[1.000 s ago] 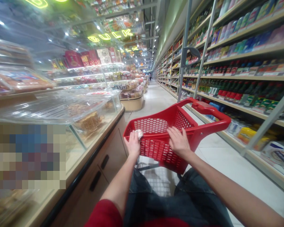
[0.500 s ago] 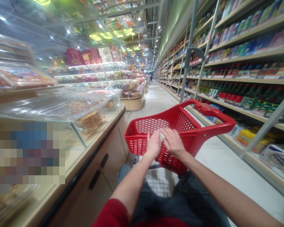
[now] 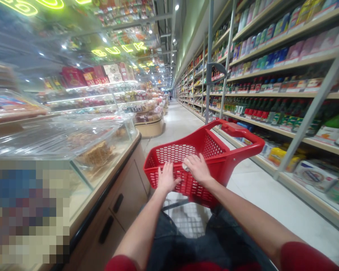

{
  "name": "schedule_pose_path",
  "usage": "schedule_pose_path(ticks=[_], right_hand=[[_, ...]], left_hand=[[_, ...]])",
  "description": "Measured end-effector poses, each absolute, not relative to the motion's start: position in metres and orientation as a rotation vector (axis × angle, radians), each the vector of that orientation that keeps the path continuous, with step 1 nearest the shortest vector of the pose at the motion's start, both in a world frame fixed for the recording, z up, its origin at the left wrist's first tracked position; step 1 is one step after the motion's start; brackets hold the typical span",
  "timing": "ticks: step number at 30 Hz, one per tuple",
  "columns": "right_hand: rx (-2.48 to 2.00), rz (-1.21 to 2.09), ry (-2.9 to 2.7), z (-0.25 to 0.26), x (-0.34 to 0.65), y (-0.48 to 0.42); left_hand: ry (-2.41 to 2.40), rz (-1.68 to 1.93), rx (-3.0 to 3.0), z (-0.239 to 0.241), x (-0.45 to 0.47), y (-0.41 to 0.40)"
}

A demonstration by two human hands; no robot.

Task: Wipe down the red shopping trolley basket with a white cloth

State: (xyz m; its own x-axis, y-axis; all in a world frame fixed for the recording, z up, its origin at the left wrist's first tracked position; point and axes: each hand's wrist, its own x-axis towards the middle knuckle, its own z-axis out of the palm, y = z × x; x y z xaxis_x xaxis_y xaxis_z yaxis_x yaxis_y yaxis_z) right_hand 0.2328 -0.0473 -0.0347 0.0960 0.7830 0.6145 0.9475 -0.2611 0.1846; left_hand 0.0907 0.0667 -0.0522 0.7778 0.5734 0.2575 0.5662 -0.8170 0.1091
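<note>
White wad (image 3: 185, 166), small and crumpled, sits under the fingers of the right hand (image 3: 197, 169), at the near rim of the red basket (image 3: 219, 167) on a shopping cart. It has just changed sides: a second ago the left hand (image 3: 166, 178) had it near the basket's narrow end, half a second ago the two hands met around it, and now they are apart again. That makes the right hand the carrier, its fingers curled down over the wad so that only an edge of white shows, while the left looks free: palm down, fingers spread, thumb stretched toward the other hand. Whether the left fingers press on the rim or hang just above it, I cannot tell; nor is the wad's material clear. The basket stands in front of the person's knees, its red handle (image 3: 261, 145) off to the right, between a wood-fronted display case (image 3: 130, 180) on the left and stocked shelves (image 3: 299, 94) on the right. Inside it, the far perforated wall shows plainly.
</note>
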Motion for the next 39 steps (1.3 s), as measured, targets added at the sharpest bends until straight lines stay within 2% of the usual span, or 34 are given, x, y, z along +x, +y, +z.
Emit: schedule_pose_path(ticks=[6,12,19,29,35,39], right_hand=[[-2.131,-1.113,-1.554,-0.024,0.265,-0.092],[-2.078,-1.147,-1.625,-0.019,0.272,-0.101],[-2.019,-1.295,-1.206,0.007,0.335,-0.178],[-2.066,-1.172,-1.568,-0.003,0.303,-0.124],[-2.053,-1.302,-1.277,0.006,0.358,-0.158],[-2.061,-1.236,-1.283,0.010,0.360,-0.150]], left_hand=[[1.026,0.383,2.964,-0.051,0.092,0.067],[1.076,0.337,2.980,-0.049,0.091,0.065],[1.120,0.359,2.995,-0.048,0.092,0.065],[1.166,0.305,3.006,-0.044,0.098,0.065],[1.175,0.289,2.975,-0.043,0.105,0.061],[1.170,0.325,2.957,-0.046,0.110,0.060]])
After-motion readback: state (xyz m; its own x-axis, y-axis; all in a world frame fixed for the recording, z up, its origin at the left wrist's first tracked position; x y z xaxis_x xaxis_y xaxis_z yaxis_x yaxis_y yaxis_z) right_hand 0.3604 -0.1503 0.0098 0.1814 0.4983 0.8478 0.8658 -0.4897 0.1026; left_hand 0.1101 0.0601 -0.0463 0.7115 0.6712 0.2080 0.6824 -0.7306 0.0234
